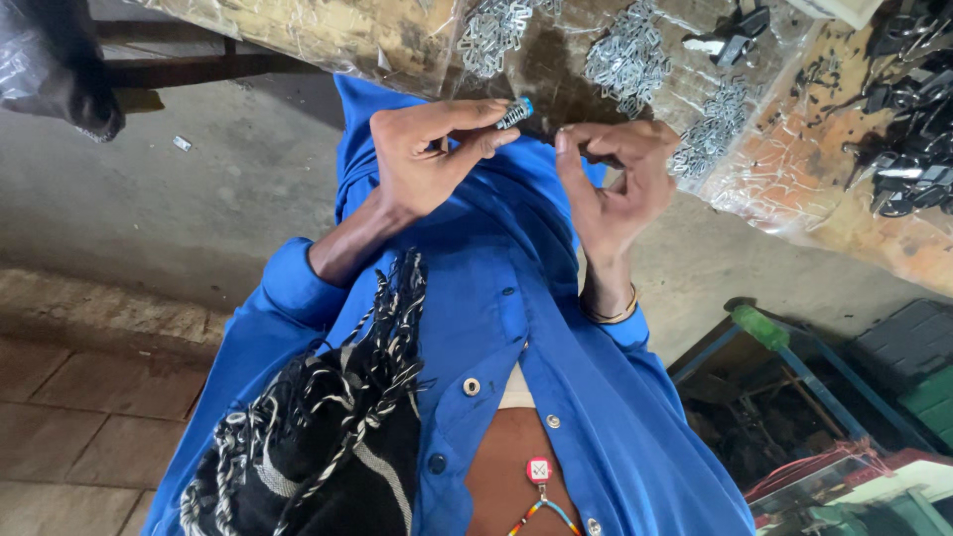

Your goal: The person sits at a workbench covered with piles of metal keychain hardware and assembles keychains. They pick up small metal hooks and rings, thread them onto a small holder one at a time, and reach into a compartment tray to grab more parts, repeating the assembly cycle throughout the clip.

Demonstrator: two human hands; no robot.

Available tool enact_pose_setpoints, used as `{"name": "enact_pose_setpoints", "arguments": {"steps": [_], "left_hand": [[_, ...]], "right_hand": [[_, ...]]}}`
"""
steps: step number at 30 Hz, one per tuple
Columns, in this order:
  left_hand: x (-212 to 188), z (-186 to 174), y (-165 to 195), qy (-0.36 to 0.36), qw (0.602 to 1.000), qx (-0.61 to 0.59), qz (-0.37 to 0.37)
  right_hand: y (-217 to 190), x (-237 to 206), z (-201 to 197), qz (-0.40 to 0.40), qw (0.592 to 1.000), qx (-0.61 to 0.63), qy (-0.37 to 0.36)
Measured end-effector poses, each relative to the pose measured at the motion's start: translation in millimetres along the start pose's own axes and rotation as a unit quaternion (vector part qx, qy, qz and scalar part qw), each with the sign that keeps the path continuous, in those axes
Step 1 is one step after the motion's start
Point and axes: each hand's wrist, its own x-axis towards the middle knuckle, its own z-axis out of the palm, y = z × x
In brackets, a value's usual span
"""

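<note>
Far left: grey concrete floor (169, 199), a dark plastic bag (55, 69) at 10 o'clock, nothing else there, so plenty of open room on that side. Black-and-white fringed scarf (328, 437) hangs over the blue shirt (496, 298) at 7 o'clock. Left hand (427, 159) raised near centre, thumb and forefinger clamped together on a small ribbed metal piece with a blue tip (515, 112), held up close to the eyes, probably for a clear look while fitting. Right hand (615, 184) just beside it at 1 o'clock, fingers curled in, tips pinched near the palm; whether they grip anything, cannot tell. Both hands sit right at the near edge of the workbench (794, 189), which is covered in clear plastic sheet. On it, piles of small silvery metal clips (627, 60) at 12 o'clock, black clips (913, 129) at 2 o'clock, within easy reach. Crates and clutter (844, 417) at 4 o'clock crowd the right.
</note>
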Motion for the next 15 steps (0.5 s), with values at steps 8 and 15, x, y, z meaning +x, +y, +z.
{"name": "enact_pose_setpoints", "arguments": {"steps": [8, 15], "left_hand": [[2.6, 3.4, 2.4, -0.014, 0.998, 0.059, -0.012], [1.7, 4.7, 1.7, -0.012, 0.998, 0.063, 0.013]], "right_hand": [[-15.6, 9.1, 8.1, -0.003, 0.999, -0.002, -0.042], [-19.8, 5.3, 15.3, -0.015, 0.998, -0.044, -0.048]]}}
